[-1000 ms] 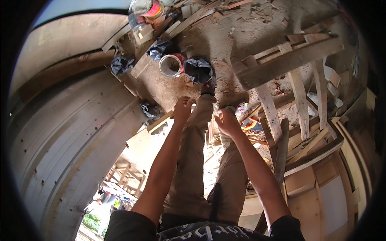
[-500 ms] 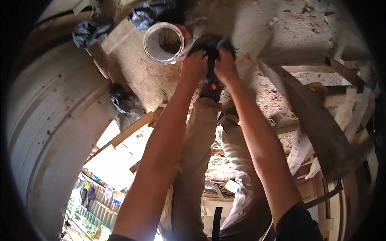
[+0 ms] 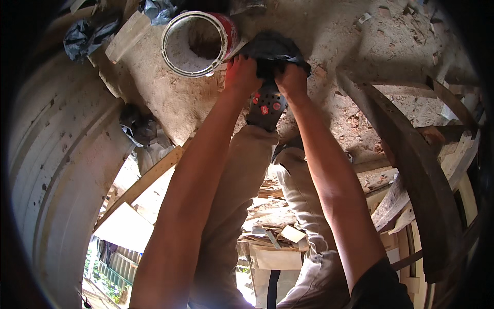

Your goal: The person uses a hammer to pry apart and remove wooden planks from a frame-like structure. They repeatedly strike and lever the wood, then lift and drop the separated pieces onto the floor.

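My left hand (image 3: 241, 76) and my right hand (image 3: 291, 81) both grip a dark plastic bag (image 3: 272, 49) lying on a sawdust-covered wooden surface (image 3: 329, 41). The bag lies just right of an open round can (image 3: 198, 44) with a red side and pale powder inside. My foot in a dark perforated clog (image 3: 266, 105) with red spots stands right below the hands. My legs in beige trousers (image 3: 242, 201) stretch down the middle of the view.
A curved pale hull wall (image 3: 56, 175) fills the left. Crumpled dark bags lie at the upper left (image 3: 85, 33) and left of my knee (image 3: 136, 126). Curved timber ribs (image 3: 411, 170) run down the right. Wood scraps (image 3: 267, 232) lie far below.
I have bent lower and closer. Both hands reached from near my feet up to the dark bag beside the can and took hold of it.
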{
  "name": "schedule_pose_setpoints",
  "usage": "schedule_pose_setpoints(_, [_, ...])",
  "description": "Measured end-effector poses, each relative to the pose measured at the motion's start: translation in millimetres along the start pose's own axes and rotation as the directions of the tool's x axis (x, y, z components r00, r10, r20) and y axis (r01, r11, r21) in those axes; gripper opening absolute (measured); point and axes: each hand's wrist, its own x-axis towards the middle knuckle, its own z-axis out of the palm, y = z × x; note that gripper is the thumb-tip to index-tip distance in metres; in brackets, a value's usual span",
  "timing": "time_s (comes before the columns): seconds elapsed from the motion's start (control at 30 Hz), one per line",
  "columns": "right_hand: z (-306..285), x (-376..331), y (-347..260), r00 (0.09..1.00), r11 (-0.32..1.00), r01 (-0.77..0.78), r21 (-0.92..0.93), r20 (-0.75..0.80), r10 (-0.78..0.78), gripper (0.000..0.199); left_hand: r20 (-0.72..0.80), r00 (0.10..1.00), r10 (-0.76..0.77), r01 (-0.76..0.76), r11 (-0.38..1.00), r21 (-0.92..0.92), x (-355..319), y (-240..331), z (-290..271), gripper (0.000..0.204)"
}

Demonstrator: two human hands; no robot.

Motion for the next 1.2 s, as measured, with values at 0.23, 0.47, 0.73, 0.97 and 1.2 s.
schedule_pose_setpoints(0.23, [1.9, 8.0, -10.4, 0.998, 0.989, 0.057, -0.139, 0.017, -0.055, 0.023, 0.072, 0.997, -0.012, 0.01, 1.0, 0.028, -1.3, -0.4, -4.2, 0.053])
schedule_pose_setpoints(0.47, [-57.4, -20.4, -45.8, 0.983, 0.743, -0.057, 0.667, 0.168, -0.075, 0.028, -0.277, 0.96, -0.044, -0.101, 0.868, -0.486, -52.1, 36.6, -44.5, 0.022])
schedule_pose_setpoints(0.73, [-190.8, -124.1, -69.8, 0.845, 0.127, -0.519, 0.845, 0.53, -0.073, 0.033, 0.149, 0.987, 0.066, 0.107, 0.427, -0.898, -129.1, 95.7, -127.9, 0.027])
schedule_pose_setpoints(0.97, [-253.3, -229.0, -70.8, 0.894, -0.013, -0.442, 0.897, 0.442, 0.07, 0.034, 0.481, 0.859, 0.176, 0.296, 0.596, -0.746, -188.2, 167.3, -170.0, 0.035])
schedule_pose_setpoints(1.2, [-236.5, -335.3, -25.5, 0.898, -0.367, -0.279, 0.887, 0.377, 0.227, 0.028, 0.73, 0.673, 0.119, 0.577, 0.533, -0.619, -253.7, 233.7, -129.7, 0.022])
